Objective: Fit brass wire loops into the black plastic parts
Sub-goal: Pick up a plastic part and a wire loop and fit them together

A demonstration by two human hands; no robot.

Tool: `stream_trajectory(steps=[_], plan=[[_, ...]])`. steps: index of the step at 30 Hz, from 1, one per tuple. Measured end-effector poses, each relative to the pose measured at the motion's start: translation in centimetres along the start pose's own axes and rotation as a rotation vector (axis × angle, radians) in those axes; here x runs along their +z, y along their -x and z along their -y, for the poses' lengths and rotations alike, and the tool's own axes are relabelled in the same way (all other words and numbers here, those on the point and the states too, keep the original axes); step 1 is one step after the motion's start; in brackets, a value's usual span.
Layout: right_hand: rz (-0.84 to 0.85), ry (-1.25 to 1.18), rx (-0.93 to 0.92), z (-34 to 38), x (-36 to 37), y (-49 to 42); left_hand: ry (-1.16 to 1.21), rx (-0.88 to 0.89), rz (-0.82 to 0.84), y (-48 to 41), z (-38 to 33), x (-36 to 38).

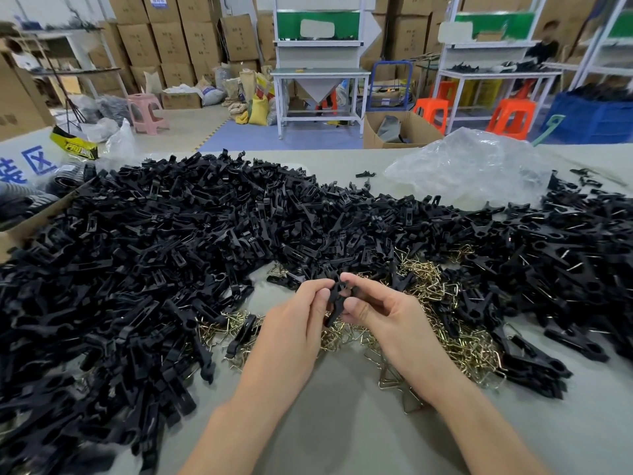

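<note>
The person's left hand (294, 323) and right hand (383, 313) meet just above the grey table (342, 430), close to its near edge. Between them they hold a single black plastic part (336, 298). The fingers and thumb of each hand are curled round it and pinch it from either side, so both hands are clamped on the same piece. Its lower end sticks down below the thumbs. Whether a wire loop already sits in this part is hard to tell, since the fingers cover most of it.

Under and just beyond the hands lies a loose scatter of brass wire loops (448, 323), thickest to the right of the right wrist, with a smaller patch to the left of the left hand.

A big heap of black plastic parts (137, 269) covers the left half of the table and runs across the far side to a second heap (555, 255) on the right.

A crumpled clear plastic bag (472, 169) rests on the far right of the table, behind the heap.

Beyond the table stand a white workbench (318, 73), orange stools (510, 118), a pink stool (147, 113) and stacked cardboard boxes (171, 39).
</note>
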State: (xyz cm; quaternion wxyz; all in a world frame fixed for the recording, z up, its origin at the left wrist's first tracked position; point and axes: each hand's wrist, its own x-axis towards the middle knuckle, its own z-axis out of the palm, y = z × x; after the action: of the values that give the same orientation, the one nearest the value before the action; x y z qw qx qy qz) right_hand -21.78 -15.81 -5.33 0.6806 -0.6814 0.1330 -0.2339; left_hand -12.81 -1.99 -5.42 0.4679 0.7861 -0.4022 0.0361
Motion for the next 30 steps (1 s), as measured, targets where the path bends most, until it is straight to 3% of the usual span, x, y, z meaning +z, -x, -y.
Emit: stream_trajectory(steps=[14,20,23,28,30], plan=[[0.0,-0.005,-0.013,0.2,-0.2,0.1,-0.02,0.07,0.04,0.0,-0.2,-0.2],[0.03,-0.043,-0.039,0.0,-0.3,0.1,-0.005,0.009,0.049,0.1,-0.3,-0.4],[-0.041,-0.014,-0.068,-0.2,-0.5,-0.1,-0.094,-0.011,0.029,0.1,-0.1,-0.8],[-0.212,-0.096,-0.086,-0.4,-1.1,-0.6,-0.437,0.074,0.342,0.0,0.9,-1.7],[-0.251,-0.121,-0.073,-0.4,-1.4,-0.7,-0.546,0.099,0.383,-0.1,1.2,-1.8]])
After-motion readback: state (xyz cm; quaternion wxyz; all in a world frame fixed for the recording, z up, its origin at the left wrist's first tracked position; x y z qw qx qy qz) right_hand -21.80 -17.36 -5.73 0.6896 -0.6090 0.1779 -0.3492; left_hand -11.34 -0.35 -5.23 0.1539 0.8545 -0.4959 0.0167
